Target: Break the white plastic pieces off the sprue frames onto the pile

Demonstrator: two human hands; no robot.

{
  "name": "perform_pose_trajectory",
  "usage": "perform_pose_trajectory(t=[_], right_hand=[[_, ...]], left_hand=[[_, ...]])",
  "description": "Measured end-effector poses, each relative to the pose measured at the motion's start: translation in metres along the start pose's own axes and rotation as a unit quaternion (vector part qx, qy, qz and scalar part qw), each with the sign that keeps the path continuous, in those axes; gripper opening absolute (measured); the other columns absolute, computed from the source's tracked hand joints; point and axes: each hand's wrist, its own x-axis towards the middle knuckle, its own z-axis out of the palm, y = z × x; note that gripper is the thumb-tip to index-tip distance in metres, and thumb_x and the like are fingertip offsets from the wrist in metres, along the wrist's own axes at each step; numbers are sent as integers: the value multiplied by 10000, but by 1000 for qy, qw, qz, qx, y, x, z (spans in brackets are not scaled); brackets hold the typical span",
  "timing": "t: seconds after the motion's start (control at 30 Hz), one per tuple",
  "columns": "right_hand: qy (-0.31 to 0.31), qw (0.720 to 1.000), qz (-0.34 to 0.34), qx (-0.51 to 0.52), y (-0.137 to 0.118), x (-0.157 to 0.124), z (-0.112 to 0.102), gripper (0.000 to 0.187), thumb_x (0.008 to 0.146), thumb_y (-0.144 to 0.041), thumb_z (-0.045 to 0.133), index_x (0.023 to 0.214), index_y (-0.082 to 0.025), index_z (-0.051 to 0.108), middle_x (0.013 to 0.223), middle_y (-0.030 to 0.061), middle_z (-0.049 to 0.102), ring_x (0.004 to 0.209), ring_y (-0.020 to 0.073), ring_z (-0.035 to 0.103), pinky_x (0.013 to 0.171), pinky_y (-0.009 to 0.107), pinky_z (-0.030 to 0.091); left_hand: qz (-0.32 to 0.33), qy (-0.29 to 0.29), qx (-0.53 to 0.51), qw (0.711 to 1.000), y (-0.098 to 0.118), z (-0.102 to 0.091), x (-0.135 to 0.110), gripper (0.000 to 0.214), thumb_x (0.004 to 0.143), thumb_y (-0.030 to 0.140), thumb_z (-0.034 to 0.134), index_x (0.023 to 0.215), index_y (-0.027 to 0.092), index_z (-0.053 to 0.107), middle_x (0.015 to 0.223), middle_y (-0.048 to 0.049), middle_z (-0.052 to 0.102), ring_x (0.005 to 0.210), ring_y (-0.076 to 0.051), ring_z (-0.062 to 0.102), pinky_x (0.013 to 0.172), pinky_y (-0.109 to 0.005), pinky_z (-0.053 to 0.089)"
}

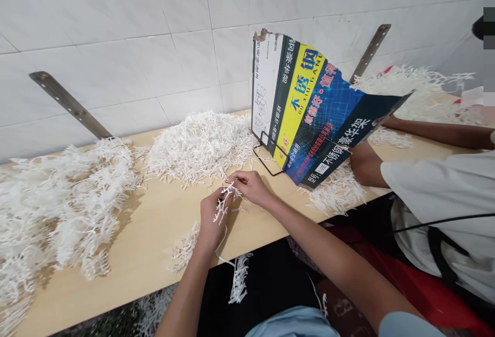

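My left hand (212, 214) is closed around a white branched plastic sprig (221, 207), whose forked tips stick out over the fingers. My right hand (252, 187) meets it at the fingertips, pinching the upper end of the same white sprig. A thin white cord (218, 255) hangs from the left hand over the table's front edge to a dense white bunch of sprigs (240, 279) above my lap. Behind the hands rises a heap of small loose white sprigs (201, 146). A smaller pile (185, 249) lies beside my left forearm.
Large tangled white bunches (65, 208) cover the left of the wooden table (154, 229). A printed cardboard sheet (309, 110) stands in a black wire holder (266, 164) on the right. Past it, a co-worker's arm (367, 167) rests near more white pieces (340, 192). Metal brackets (69, 102) meet the tiled wall.
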Motion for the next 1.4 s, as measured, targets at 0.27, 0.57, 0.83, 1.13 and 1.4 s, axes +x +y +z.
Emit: perform_pose_trajectory(t=[0.27, 0.57, 0.83, 1.13, 1.4], right_hand=[[153, 985, 67, -43, 11, 4, -6, 320, 934, -385, 589, 695, -190, 673, 579, 5, 608, 546, 147, 520, 539, 260, 372], [72, 997, 28, 10, -7, 3, -5, 390, 959, -411, 640, 1283, -202, 697, 1186, 85, 758, 1035, 211, 679, 873, 311, 499], [-16, 997, 65, 39, 9, 4, 0, 179, 853, -318, 706, 785, -165, 770, 761, 39, 754, 719, 173, 652, 637, 252, 459], [92, 995, 38, 6, 6, 12, -4, 300, 898, -309, 669, 1168, -199, 740, 1120, 92, 776, 904, 190, 682, 774, 293, 526], [-91, 996, 22, 10, -11, -5, 0, 344, 898, -511, 723, 948, -186, 824, 854, 45, 786, 803, 206, 699, 719, 279, 507]], left_hand=[[32, -55, 7, 998, -5, 0, 0, 508, 937, 549, 619, 600, 192, 490, 576, 23, 370, 563, -128, 341, 542, -268, 237], [-17, 19, -20, 999, 9, 0, -5, 472, 989, 569, 567, 696, 222, 440, 648, 32, 359, 615, -146, 348, 584, -299, 283], [8, 11, -41, 999, 7, -2, -5, 341, 978, 492, 598, 794, 208, 640, 728, -10, 581, 693, -190, 505, 643, -308, 399], [-10, 48, -28, 998, 9, -1, -8, 479, 999, 561, 564, 680, 231, 431, 631, 35, 361, 598, -148, 344, 577, -310, 287], [17, 68, -14, 997, -3, -2, -4, 384, 1008, 540, 553, 810, 214, 591, 672, 17, 508, 637, -162, 436, 602, -292, 335]])
